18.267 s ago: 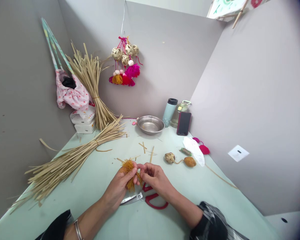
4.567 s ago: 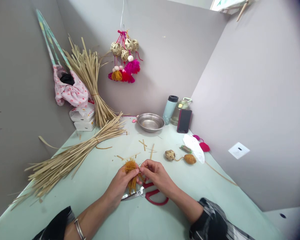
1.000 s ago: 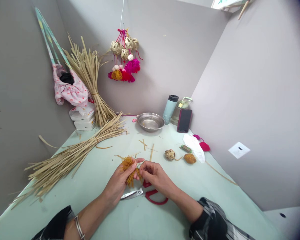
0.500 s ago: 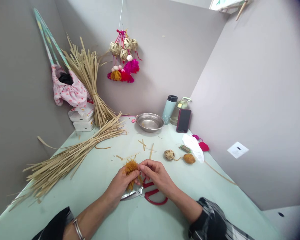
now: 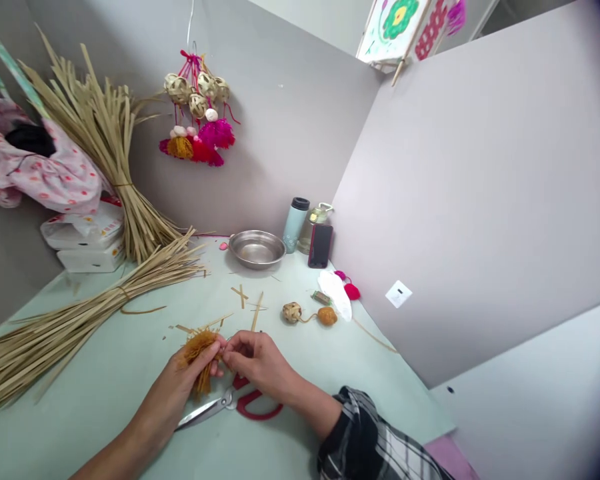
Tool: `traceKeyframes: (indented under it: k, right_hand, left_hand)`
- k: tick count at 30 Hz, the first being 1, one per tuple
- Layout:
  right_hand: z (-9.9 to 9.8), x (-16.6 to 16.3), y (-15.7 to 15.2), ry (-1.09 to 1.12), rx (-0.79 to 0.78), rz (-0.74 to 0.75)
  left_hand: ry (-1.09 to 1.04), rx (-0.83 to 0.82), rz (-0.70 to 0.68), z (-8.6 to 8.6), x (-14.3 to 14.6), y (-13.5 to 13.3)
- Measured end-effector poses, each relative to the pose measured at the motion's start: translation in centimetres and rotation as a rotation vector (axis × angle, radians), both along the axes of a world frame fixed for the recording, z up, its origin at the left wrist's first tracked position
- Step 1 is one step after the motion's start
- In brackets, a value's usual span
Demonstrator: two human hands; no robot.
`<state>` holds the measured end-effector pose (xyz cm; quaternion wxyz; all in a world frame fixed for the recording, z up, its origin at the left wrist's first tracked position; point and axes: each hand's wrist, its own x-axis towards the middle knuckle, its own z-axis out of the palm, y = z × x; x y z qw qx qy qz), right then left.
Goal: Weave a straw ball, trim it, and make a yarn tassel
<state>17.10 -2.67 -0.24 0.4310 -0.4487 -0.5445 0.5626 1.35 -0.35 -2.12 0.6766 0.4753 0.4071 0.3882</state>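
Note:
My left hand (image 5: pixel 193 370) is closed around a mustard-yellow yarn tassel (image 5: pixel 199 347), its strands sticking out above and below the fingers. Close beside it, my right hand (image 5: pixel 257 360) pinches at the right end of the tassel; whatever lies between those fingertips is too small to make out. Under both hands rest scissors (image 5: pixel 253 405) with red handles, the blades pointing to the lower left. A woven ball (image 5: pixel 292 312) lies beyond my right hand, joined by a cord to a mustard-coloured oval piece (image 5: pixel 327 316).
Long bundled straw strips (image 5: pixel 95 310) cover the table's left side. Further back are a metal bowl (image 5: pixel 257 251), a blue tumbler (image 5: pixel 295 227) and a phone (image 5: pixel 321 245). Woven-ball ornaments with tassels (image 5: pixel 197 110) hang on the wall. A white bag (image 5: pixel 335 293) lies on the right.
The view has swung to the right, so everything sits further left in it. Both hands stay together at the tassel, and more of its yarn now shows above the left fingers.

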Motion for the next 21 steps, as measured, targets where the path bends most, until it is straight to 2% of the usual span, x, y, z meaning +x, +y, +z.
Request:
traceKeyframes:
  k: [5,13,15,21]
  right_hand:
    - [0.3,0.2,0.1,-0.033,0.041,-0.11]
    - [1.0,0.8,0.8,-0.011,0.097,-0.241]
    - [1.0,0.9,0.8,-0.009,0.103,-0.218]
    - [0.7,-0.3,0.0,0.001,0.07,0.038]
  left_hand:
    - [0.037,0.021,-0.023,0.2,0.2,0.1]
    - [-0.116,-0.07,-0.02,0.6,0.1,0.2]
    - [-0.13,-0.055,-0.017,0.5,0.0,0.2]
    - [-0.129,0.024,-0.085,0.6,0.2,0.0]
